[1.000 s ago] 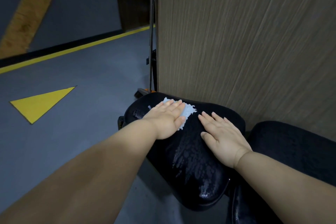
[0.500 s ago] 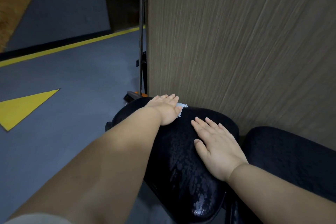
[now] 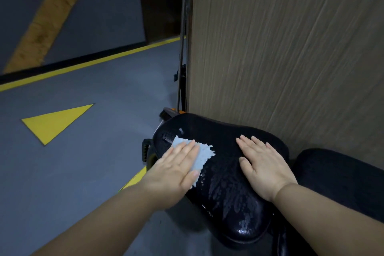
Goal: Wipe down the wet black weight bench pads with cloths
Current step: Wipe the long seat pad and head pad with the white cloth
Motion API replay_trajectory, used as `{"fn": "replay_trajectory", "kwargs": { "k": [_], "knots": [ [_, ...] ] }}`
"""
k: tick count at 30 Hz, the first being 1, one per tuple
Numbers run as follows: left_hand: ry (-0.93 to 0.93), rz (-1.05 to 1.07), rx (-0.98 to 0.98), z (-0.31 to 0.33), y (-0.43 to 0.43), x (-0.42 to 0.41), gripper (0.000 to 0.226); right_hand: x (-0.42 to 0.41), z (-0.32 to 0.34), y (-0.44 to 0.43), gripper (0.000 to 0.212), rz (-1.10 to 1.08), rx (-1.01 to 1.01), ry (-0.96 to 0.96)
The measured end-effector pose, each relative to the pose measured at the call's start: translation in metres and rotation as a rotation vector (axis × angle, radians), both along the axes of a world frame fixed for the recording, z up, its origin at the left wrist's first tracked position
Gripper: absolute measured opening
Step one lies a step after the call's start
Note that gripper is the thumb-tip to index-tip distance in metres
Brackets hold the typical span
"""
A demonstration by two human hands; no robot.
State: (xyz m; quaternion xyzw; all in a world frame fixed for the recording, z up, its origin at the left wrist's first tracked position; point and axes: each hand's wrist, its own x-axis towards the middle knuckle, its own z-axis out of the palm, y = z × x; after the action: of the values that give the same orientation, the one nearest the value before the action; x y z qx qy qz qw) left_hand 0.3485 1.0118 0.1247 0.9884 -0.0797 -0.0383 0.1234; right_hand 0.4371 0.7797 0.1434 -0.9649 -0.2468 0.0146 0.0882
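A black seat pad point(image 3: 224, 191) of the weight bench lies in front of me, with water drops and streaks across its near half. My left hand point(image 3: 178, 170) lies flat with straight fingers on a light blue cloth point(image 3: 204, 155), pressing it onto the pad's left side. My right hand point(image 3: 264, 164) rests flat and bare on the pad's right side, fingers straight. A second black pad point(image 3: 340, 176) adjoins on the right, partly behind my right forearm.
A wood-grain panel point(image 3: 291, 48) stands upright directly behind the pads. Black metal poles and an orange-tipped foot point(image 3: 182, 68) stand at the panel's left edge. The grey floor point(image 3: 83, 162) to the left carries a yellow triangle point(image 3: 56, 122) and yellow lines.
My left hand has drawn the cloth back from the pad's far edge toward me and to the left, so more cloth shows. My right hand stays flat on the pad.
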Motion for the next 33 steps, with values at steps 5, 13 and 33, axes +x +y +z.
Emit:
{"fn": "replay_trajectory", "kwargs": {
  "k": [5,13,33],
  "knots": [
    [-0.018,0.014,-0.004,-0.011,0.005,-0.007,0.081,0.0,-0.001,0.001,0.055,-0.001,0.0,-0.009],
    [-0.015,0.064,-0.033,0.001,0.009,0.022,0.055,0.003,0.0,0.003,0.056,0.021,-0.082,-0.024],
    [0.181,0.162,0.061,0.035,0.015,0.157,0.056,0.007,-0.001,0.008,0.091,0.06,-0.075,-0.022]
  ]
}}
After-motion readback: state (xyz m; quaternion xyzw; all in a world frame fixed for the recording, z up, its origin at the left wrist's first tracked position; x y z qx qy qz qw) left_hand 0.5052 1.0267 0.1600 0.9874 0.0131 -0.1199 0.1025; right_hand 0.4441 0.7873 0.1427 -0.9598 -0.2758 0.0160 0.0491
